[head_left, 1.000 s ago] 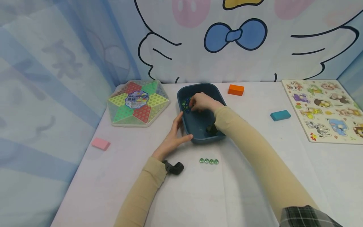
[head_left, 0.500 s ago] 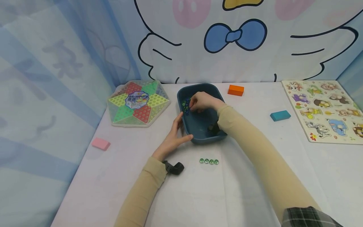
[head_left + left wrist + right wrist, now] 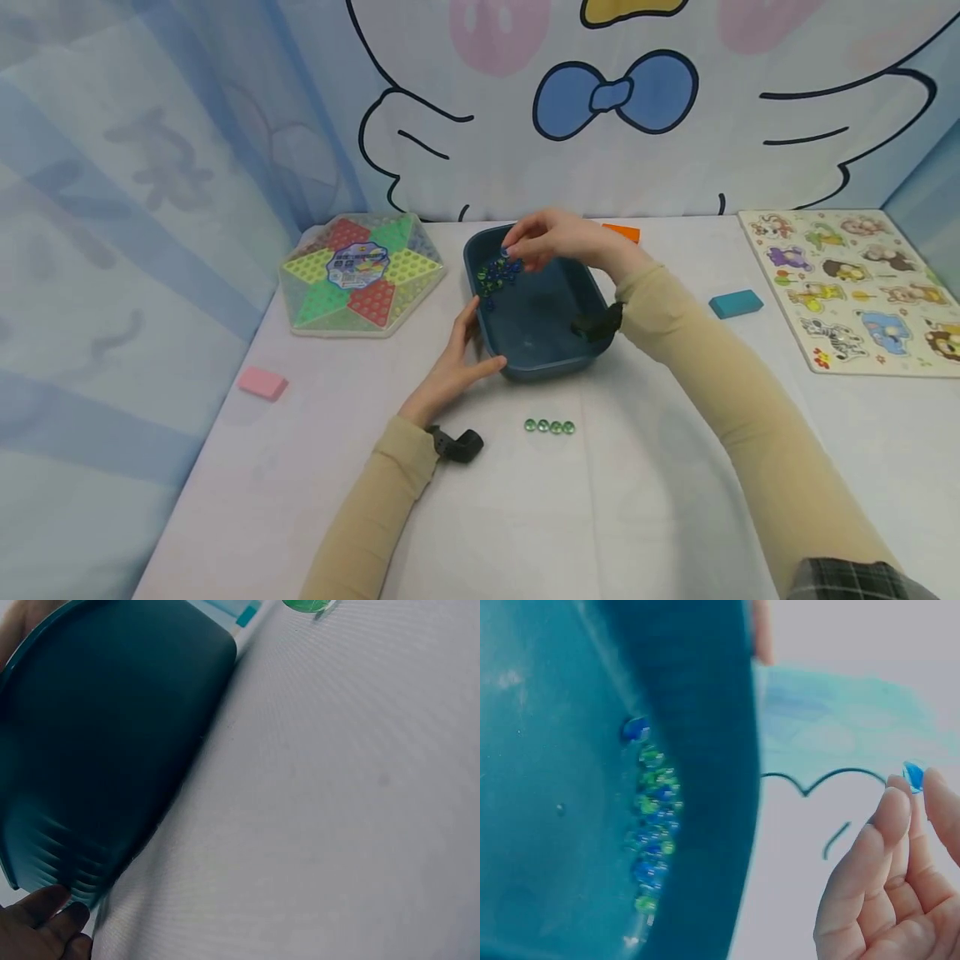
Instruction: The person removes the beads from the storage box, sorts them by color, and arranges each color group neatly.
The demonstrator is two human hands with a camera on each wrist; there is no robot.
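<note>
A dark blue plastic bin [image 3: 551, 371] stands on the white table. My left hand [image 3: 456, 362] is spread against its left side and near corner, fingers [image 3: 37, 904] touching the ribbed wall in the left wrist view. My right hand [image 3: 562, 237] is raised over the bin's far end and pinches a blue glass gem [image 3: 913, 777] between thumb and fingertips. Blue and green glass gems [image 3: 656, 817] are heaped along one wall inside the bin. Several green glass gems [image 3: 550, 427] lie in a short row on the table in front of it.
A hexagonal Chinese checkers box [image 3: 362, 275] lies left of the bin. Pink [image 3: 262, 383], orange [image 3: 622, 232] and teal [image 3: 736, 304] blocks lie around. At the right is an animal puzzle board [image 3: 855, 292]. A printed curtain hangs behind.
My right hand has lifted out of the gem heap, up and to the right, with a blue glass gem pinched in its fingertips. My left hand stays at the bin.
</note>
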